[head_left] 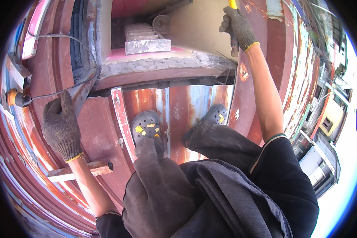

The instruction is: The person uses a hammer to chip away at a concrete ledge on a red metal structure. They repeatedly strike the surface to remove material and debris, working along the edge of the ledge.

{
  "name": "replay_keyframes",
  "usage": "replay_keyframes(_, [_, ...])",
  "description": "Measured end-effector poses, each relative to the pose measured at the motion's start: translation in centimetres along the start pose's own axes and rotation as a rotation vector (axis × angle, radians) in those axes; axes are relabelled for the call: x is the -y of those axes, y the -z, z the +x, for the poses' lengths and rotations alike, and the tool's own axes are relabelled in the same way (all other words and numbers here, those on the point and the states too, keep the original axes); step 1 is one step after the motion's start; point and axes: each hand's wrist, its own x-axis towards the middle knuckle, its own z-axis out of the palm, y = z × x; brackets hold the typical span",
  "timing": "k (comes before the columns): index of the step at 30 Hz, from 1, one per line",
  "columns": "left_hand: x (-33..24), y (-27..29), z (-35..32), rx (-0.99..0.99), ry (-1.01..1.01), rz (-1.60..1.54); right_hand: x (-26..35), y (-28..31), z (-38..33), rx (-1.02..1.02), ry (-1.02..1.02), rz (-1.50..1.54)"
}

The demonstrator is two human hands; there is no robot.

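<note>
Holding the yellow-ended tool [234, 47], long axis fore-aft, in my clenched right fingers [226, 23]; left fingers [65, 102] near cable [58, 35], grip unclear.

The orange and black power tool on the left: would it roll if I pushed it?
The power tool might roll, since its body looks rounded, but ridges in the metal sheets could stop it. Its cord hangs in a curve, so that's probably floppy.

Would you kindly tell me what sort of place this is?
Probably an outdoor rooftop: rusty corrugated metal sheets underfoot, a rough grey cement ledge ahead, and a yellow-walled building off to the right.
</note>
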Motion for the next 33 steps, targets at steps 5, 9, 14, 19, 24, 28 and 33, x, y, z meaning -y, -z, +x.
replay_keyframes(5, [0.5,-0.3,0.2,0.010,-0.044,0.006,-0.4,0.8,0.5,-0.026,-0.083,-0.458])
replay_keyframes(9, [0.7,-0.4,0.0,-0.008,-0.029,0.010,-0.5,-0.7,0.1,-0.041,-0.114,-0.643])
replay_keyframes(14, [1.1,-0.6,0.2,0.011,0.001,0.011,-0.6,1.3,3.0,-0.208,0.207,-0.663])
replay_keyframes(19, [0.8,-0.4,0.2,0.046,0.028,0.001,-12.2,4.5,2.3,-0.489,0.138,-1.225])
replay_keyframes(24, [0.5,-0.1,0.1,0.034,-0.010,-0.001,-20.4,6.9,3.7,0.324,-0.655,-1.589])
replay_keyframes(28, [0.5,-0.3,0.1,-0.016,-0.056,-0.014,-10.1,0.7,6.7,0.103,-0.475,-1.279])
replay_keyframes(33, [1.5,-0.5,0.0,0.042,0.025,0.012,-2.9,-1.9,8.3,-0.145,0.047,-1.249])
